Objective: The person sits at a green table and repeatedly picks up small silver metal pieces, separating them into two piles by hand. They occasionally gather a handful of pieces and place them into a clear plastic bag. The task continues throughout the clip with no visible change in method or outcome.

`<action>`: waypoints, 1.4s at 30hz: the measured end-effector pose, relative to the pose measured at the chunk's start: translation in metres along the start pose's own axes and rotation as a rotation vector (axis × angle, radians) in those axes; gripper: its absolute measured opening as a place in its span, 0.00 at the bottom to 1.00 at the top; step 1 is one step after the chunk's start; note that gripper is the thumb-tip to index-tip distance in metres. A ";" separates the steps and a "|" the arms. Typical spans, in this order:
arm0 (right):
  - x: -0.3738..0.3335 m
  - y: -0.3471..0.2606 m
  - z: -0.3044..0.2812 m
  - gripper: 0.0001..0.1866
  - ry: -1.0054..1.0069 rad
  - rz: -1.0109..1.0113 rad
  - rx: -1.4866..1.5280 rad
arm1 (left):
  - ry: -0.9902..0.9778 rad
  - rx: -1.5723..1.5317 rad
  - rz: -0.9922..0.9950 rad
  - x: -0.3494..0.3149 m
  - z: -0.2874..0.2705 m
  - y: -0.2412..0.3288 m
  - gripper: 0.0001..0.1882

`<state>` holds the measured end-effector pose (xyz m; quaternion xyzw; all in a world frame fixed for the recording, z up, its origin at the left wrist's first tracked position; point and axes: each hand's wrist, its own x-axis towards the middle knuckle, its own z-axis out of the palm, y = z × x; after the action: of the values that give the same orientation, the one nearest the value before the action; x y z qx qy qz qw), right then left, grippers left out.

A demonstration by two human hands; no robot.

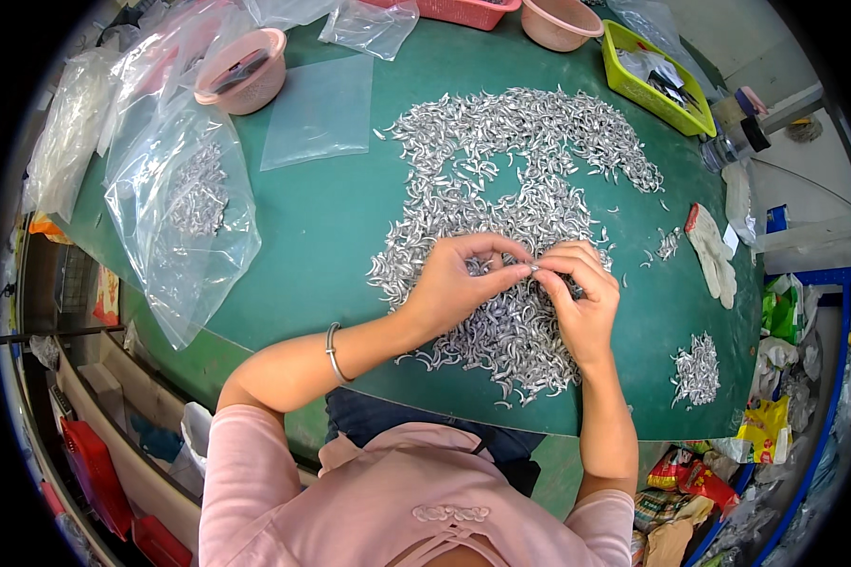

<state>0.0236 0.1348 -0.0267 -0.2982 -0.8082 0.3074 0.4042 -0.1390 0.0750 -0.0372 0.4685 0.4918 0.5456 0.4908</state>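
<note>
Both hands meet over a wide pile of small curved silvery metal pieces [511, 326] spread on the green table. My left hand [463, 277] pinches with thumb and forefinger at one small silvery piece [534, 267]. From the other side my right hand [581, 293] closes thumb and fingers on the same piece, its fingertips almost touching the left ones. The piece is mostly hidden by the fingertips. A small separate heap of similar pieces [696, 370] lies right of my right hand, and a few more [668, 244] lie farther off.
At left, a clear plastic bag [199, 274] holds more silvery pieces, beside a pink basket [255, 90] and a flat clear bag [321, 111]. A yellow-green basket [633, 80] stands far right. A white work glove [711, 253] lies near the right edge. Shelving [123, 387] flanks the table.
</note>
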 end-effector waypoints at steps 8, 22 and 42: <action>-0.002 0.000 0.000 0.02 -0.051 0.068 0.152 | -0.086 -0.186 -0.187 -0.001 0.000 0.004 0.07; -0.001 0.030 -0.007 0.07 0.018 0.144 -0.511 | -0.335 -0.926 -0.533 0.003 -0.010 0.000 0.09; 0.002 0.036 -0.001 0.06 0.056 0.037 -0.592 | -0.243 -0.694 -0.432 0.002 -0.004 -0.002 0.12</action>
<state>0.0318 0.1595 -0.0516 -0.4260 -0.8457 0.0573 0.3163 -0.1431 0.0766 -0.0398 0.2226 0.3044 0.5044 0.7768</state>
